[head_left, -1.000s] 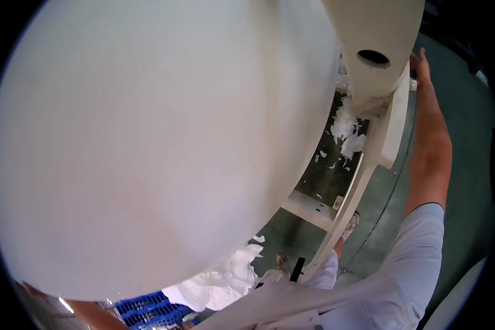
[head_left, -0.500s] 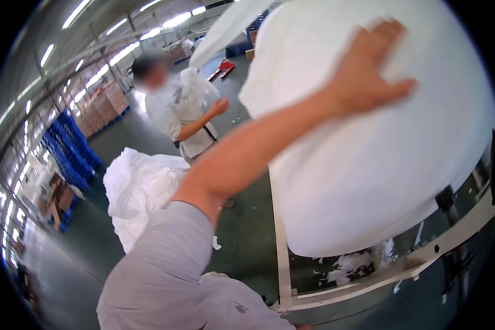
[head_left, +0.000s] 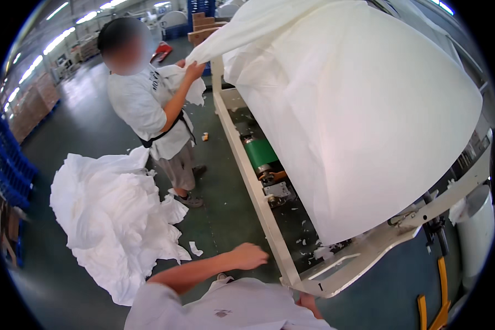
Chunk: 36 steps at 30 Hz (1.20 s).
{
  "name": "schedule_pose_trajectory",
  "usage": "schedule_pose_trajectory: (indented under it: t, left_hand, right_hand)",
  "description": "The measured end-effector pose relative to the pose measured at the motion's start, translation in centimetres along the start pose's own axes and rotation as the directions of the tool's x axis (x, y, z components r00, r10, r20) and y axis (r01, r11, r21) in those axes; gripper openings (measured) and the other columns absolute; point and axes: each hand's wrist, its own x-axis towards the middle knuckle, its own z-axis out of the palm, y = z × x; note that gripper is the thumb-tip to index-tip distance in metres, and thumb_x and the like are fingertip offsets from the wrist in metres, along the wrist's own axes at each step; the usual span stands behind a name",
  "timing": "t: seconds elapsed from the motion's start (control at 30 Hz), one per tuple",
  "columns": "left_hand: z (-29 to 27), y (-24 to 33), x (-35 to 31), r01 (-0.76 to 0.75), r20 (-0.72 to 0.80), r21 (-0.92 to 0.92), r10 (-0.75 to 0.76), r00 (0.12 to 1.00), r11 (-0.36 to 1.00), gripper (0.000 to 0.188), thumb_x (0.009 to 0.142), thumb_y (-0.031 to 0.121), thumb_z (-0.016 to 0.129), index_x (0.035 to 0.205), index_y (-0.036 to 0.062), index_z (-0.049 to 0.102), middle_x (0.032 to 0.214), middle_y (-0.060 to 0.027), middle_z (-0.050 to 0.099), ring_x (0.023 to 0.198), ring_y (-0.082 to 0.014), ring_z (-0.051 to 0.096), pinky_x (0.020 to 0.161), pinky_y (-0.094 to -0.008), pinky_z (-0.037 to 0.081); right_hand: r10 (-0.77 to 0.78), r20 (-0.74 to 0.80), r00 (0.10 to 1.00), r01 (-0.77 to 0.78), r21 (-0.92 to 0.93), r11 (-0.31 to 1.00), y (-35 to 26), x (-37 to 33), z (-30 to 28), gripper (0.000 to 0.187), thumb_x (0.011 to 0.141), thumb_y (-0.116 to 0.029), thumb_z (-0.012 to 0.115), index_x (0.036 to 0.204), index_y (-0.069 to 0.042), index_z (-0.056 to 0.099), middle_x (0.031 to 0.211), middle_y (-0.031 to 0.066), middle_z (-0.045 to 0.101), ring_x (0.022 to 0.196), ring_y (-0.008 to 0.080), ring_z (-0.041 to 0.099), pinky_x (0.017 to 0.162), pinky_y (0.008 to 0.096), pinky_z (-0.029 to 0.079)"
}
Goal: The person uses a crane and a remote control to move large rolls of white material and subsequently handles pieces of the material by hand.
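Note:
My left hand (head_left: 251,257) is low over the floor, left of the cream metal frame (head_left: 254,190). Its fingers are curled in, and I see nothing in them. Of my right hand (head_left: 310,304) only a bit shows below the frame's near corner, beside my shirt; its fingers are hidden. A huge white roll (head_left: 390,137) of thin sheet material lies over the frame, apart from my left hand. From its far left side a loose sheet (head_left: 247,30) stretches to a co-worker (head_left: 154,104), whose hands (head_left: 192,69) grip its bunched end.
A big heap of crumpled white sheet (head_left: 113,220) lies on the floor at left. Inside the frame are a green roller (head_left: 260,152) and white scraps (head_left: 323,253). A white cylinder (head_left: 477,236) and yellow bars (head_left: 443,291) are at right; blue pallets (head_left: 8,162) stand far left.
My left hand has come off the white roll and dropped down left, closing from spread fingers. The co-worker now holds the loose sheet with raised hands. My view has shifted, showing more of the frame.

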Motion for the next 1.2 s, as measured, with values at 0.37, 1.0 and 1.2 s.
schedule_pose_trajectory:
  t: [0.37,1.0,1.2]
  left_hand:
    - [5.3,-13.6,-16.8,0.633,-0.251,-0.371,-0.73,0.636,0.68,0.024,0.087,0.032,0.065,0.086,0.0092,0.069,0.076,-0.0103,0.07,0.075,-0.0331,0.068,0.066,-0.0451,0.052]
    - [7.5,-20.2,-17.9,0.759,-0.076,-0.643,-0.995,0.071,0.104,0.028,0.085,0.037,0.063,0.093,0.0118,0.073,0.088,-0.0111,0.072,0.086,-0.0317,0.069,0.076,-0.0439,0.055]
    - [8.5,-22.0,-21.2,0.74,-0.137,-0.656,-0.988,0.073,0.145,0.026,0.084,0.033,0.064,0.088,0.0095,0.072,0.078,-0.0114,0.071,0.078,-0.0329,0.069,0.071,-0.0437,0.055]
  right_hand:
    - [-0.491,-0.804,0.335,0.395,-0.353,0.848,-46.2,27.1,-39.1,0.033,0.083,-0.021,0.072,0.104,-0.001,0.057,0.094,0.0175,0.059,0.086,0.0372,0.057,0.076,0.0458,0.046]
    - [-0.68,-0.69,0.248,-0.617,-0.654,0.438,-62.7,54.4,-69.2,0.051,0.092,-0.015,0.049,0.142,-0.005,0.045,0.149,0.0203,0.041,0.141,0.0365,0.033,0.117,0.061,0.015]
    - [-0.798,-0.58,0.166,-0.432,-0.77,0.47,-62.4,52.9,-67.8,0.014,0.091,-0.011,0.048,0.098,-0.009,0.061,0.08,0.006,0.065,0.077,0.0239,0.066,0.089,0.0442,0.049]
